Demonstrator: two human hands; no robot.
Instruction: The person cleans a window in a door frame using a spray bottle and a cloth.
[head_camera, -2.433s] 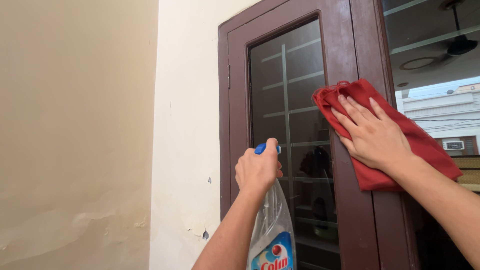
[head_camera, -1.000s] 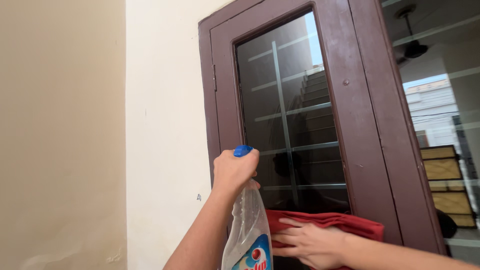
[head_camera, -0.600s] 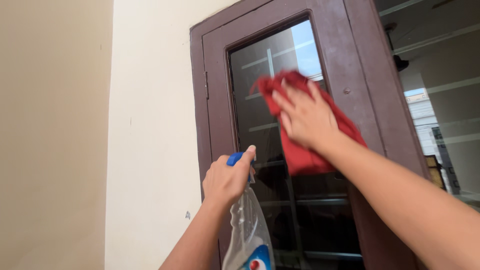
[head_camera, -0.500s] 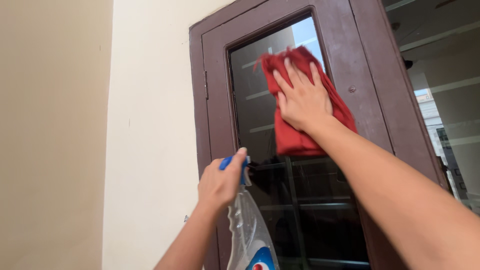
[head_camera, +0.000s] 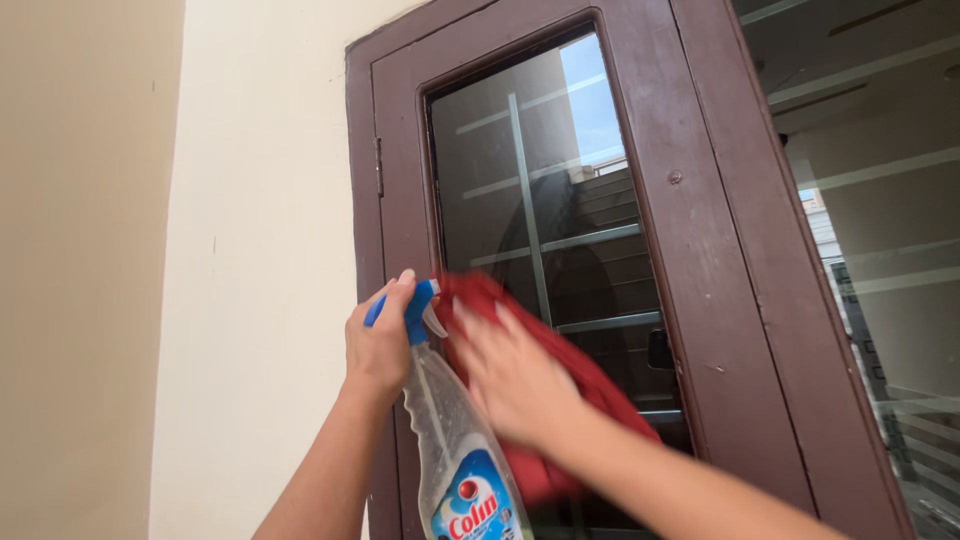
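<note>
Head view: left hand (head_camera: 378, 345) grips the spray bottle (head_camera: 455, 440) beside the window pane (head_camera: 550, 250); right hand (head_camera: 512, 378), blurred, presses the red cloth (head_camera: 590, 385) flat against its lower glass. Cloth may slip under an open palm.

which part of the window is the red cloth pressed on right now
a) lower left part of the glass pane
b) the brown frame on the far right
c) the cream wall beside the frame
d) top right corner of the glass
a, the right hand spreads the red cloth over the lower left of the glass pane, close beside the spray bottle held in the left hand.
</note>
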